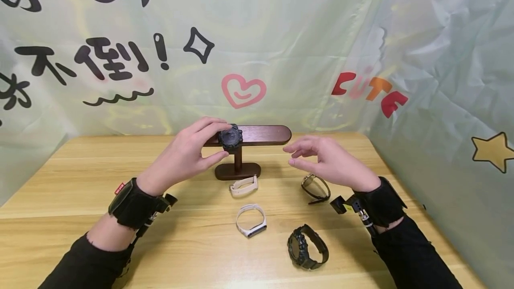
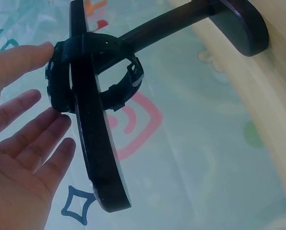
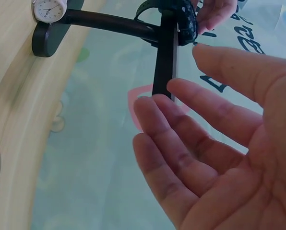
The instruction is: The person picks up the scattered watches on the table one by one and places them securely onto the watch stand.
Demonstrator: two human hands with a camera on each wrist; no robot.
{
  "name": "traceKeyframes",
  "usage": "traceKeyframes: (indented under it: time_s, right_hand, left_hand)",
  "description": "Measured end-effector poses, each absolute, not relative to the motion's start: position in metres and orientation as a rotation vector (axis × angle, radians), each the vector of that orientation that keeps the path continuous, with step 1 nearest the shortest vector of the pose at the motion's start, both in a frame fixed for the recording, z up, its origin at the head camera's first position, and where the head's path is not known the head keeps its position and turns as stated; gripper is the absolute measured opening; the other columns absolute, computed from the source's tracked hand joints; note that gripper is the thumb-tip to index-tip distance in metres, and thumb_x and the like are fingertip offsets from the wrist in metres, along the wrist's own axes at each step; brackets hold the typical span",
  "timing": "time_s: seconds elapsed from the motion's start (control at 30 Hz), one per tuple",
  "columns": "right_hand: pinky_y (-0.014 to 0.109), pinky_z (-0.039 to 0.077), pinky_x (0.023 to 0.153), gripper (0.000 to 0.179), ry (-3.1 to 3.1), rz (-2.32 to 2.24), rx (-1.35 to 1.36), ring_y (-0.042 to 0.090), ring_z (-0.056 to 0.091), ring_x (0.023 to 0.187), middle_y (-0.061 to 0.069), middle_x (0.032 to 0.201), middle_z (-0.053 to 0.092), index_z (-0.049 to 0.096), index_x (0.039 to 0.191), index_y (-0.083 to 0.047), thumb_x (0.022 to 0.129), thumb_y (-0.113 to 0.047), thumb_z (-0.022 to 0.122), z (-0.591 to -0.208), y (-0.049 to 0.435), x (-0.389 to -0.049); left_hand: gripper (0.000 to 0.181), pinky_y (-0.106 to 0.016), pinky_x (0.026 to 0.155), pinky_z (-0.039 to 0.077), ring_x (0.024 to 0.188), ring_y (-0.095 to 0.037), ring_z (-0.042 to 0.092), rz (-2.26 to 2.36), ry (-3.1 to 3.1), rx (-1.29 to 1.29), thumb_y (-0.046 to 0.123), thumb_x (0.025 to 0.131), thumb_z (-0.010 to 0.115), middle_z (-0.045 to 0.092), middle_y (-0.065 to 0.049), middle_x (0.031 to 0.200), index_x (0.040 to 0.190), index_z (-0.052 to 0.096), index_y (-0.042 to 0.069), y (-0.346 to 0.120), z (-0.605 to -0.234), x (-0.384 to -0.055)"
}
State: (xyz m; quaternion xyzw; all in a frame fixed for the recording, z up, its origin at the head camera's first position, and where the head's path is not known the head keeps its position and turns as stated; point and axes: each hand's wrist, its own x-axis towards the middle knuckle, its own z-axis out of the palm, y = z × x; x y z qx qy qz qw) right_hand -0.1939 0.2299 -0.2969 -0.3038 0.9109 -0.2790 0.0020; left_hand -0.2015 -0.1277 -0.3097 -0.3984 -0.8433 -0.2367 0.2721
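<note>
A black wristwatch (image 1: 230,137) is looped around the bar of a dark brown watch stand (image 1: 267,134), its dial facing me. My left hand (image 1: 186,157) holds this watch lightly, the thumb at one edge of the case and fingertips at another. From the left wrist view, the black strap (image 2: 119,98) hangs round under the bar. My right hand (image 1: 327,159) hovers off the stand's right end, fingers loosely bent with nothing in them. Close below it lies a thin dark-strapped watch (image 1: 316,188).
In front of the stand's base lies a pale-strapped watch (image 1: 244,187), whose white dial (image 3: 50,9) shows in the right wrist view. Nearer are a white fitness band (image 1: 251,221) and a chunky black watch (image 1: 307,249). A printed cloth (image 1: 281,35) hangs behind the wooden table (image 1: 180,244).
</note>
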Motion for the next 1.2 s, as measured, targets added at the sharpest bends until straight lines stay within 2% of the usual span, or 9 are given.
traceKeyframes:
  time_s: [0.17,0.37,0.63,0.87,1.2]
  right_hand:
    - [0.041,0.058,0.096,0.034,2.843,-0.810,-0.954,0.011,0.072,0.112,-0.007,0.125,0.076,0.073,0.136,-0.019,0.104,-0.030,0.073,-0.294,0.228,-0.189]
    - [0.041,0.059,0.096,0.032,2.823,-0.766,-0.986,0.008,0.071,0.108,-0.010,0.117,0.077,0.075,0.132,-0.018,0.103,-0.031,0.075,-0.289,0.226,-0.184]
    - [0.026,0.061,0.085,0.031,2.754,-0.701,-1.020,0.006,0.073,0.105,-0.010,0.124,0.077,0.077,0.132,-0.022,0.103,-0.034,0.074,-0.284,0.223,-0.174]
    - [0.025,0.062,0.085,0.032,2.715,-0.664,-1.057,0.006,0.074,0.107,-0.006,0.128,0.076,0.077,0.131,-0.022,0.105,-0.038,0.071,-0.282,0.221,-0.168]
    - [0.024,0.062,0.084,0.034,2.640,-0.641,-1.083,0.004,0.074,0.105,-0.005,0.130,0.076,0.075,0.133,-0.021,0.106,-0.040,0.069,-0.277,0.219,-0.162]
  left_hand:
    - [0.055,-0.047,0.103,0.061,0.121,-0.027,0.070,-0.606,-2.269,-1.083,0.015,0.089,0.089,0.067,-0.010,0.138,0.138,0.067,0.006,-0.126,-0.309,-0.199]
    - [0.055,-0.048,0.104,0.060,0.121,-0.028,0.069,-0.580,-2.273,-1.085,0.014,0.089,0.089,0.066,-0.010,0.139,0.138,0.067,0.006,-0.125,-0.308,-0.197]
    - [0.054,-0.048,0.104,0.060,0.121,-0.029,0.069,-0.534,-2.209,-1.128,0.015,0.088,0.089,0.067,-0.013,0.137,0.136,0.067,0.005,-0.121,-0.308,-0.192]
    - [0.053,-0.043,0.102,0.062,0.122,-0.027,0.069,-0.506,-2.178,-1.171,0.015,0.087,0.090,0.067,-0.014,0.135,0.134,0.069,0.005,-0.116,-0.307,-0.186]
    - [0.051,-0.037,0.101,0.061,0.118,-0.021,0.069,-0.457,-2.188,-1.265,0.016,0.087,0.091,0.069,-0.008,0.131,0.132,0.070,0.006,-0.106,-0.307,-0.177]
